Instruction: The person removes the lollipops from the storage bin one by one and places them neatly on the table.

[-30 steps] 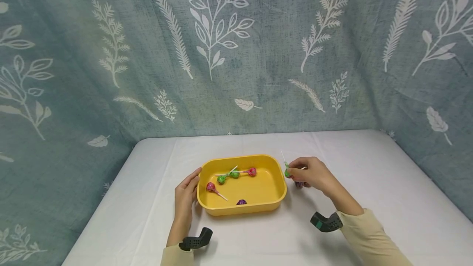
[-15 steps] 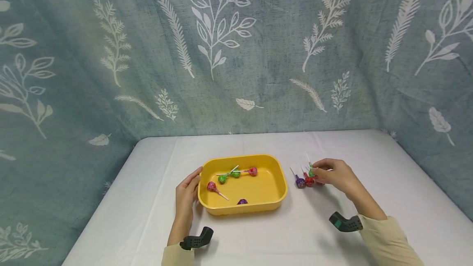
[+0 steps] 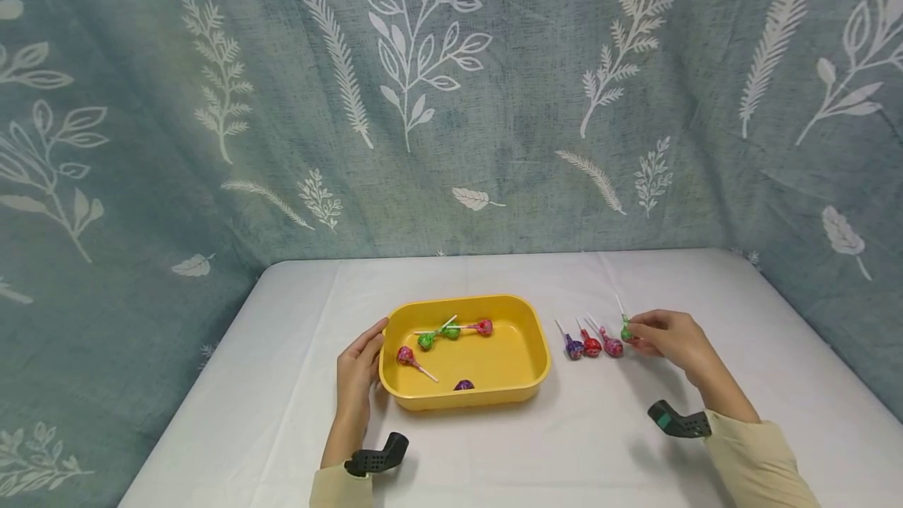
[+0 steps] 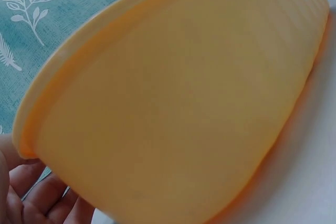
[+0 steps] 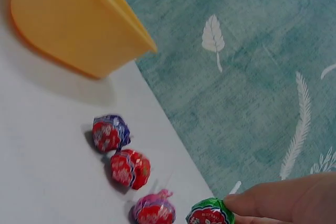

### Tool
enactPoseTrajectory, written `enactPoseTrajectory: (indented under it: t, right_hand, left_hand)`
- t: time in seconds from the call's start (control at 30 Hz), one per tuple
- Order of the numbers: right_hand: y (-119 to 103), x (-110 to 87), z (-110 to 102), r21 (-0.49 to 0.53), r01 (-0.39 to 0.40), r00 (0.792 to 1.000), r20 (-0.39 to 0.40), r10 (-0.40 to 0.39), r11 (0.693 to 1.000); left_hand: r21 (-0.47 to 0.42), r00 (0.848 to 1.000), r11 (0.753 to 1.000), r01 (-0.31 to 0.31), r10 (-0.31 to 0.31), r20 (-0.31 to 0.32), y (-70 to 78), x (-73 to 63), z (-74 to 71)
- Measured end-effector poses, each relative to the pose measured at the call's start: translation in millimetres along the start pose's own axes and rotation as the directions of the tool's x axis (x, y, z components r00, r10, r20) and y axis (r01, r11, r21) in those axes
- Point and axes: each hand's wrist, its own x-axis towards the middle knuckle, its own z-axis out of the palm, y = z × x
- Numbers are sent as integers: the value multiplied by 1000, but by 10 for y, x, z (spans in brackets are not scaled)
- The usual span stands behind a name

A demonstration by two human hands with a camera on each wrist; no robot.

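My right hand (image 3: 670,339) pinches a green lollipop (image 3: 625,329) by its wrapped candy, with the white stick pointing up and back. To its left on the cloth lies a row of lollipops: a purple one (image 3: 574,347), a red one (image 3: 591,345) and a pink one (image 3: 612,346). In the right wrist view the green wrapper (image 5: 210,212) shows at my fingertips, close beside the pink candy (image 5: 155,209). My left hand (image 3: 355,375) rests along the outer left side of a yellow tray (image 3: 511,359), fingertips at its rim. The left wrist view is mostly filled by the tray's wall (image 4: 173,93).
Inside the tray are two green lollipops (image 3: 426,341), a pink-red one (image 3: 484,327) at the back, another (image 3: 405,356) at left, and a purple one (image 3: 463,385) partly hidden by the front wall. A white cloth (image 3: 494,453) covers the table; a patterned curtain (image 3: 522,100) hangs behind.
My right hand has moved right with the green lollipop, from beside the tray to the row's right end, uncovering the lollipops there. My left hand and the tray have stayed put.
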Motion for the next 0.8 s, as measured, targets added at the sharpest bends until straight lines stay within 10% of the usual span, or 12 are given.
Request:
enactPoseTrajectory:
  t: [0.8]
  right_hand:
    - [204,66,202,-68,-63,997,-45,60,996]
  left_hand:
    - [-1,1000,1000,7,-7,5,-16,2,-2]
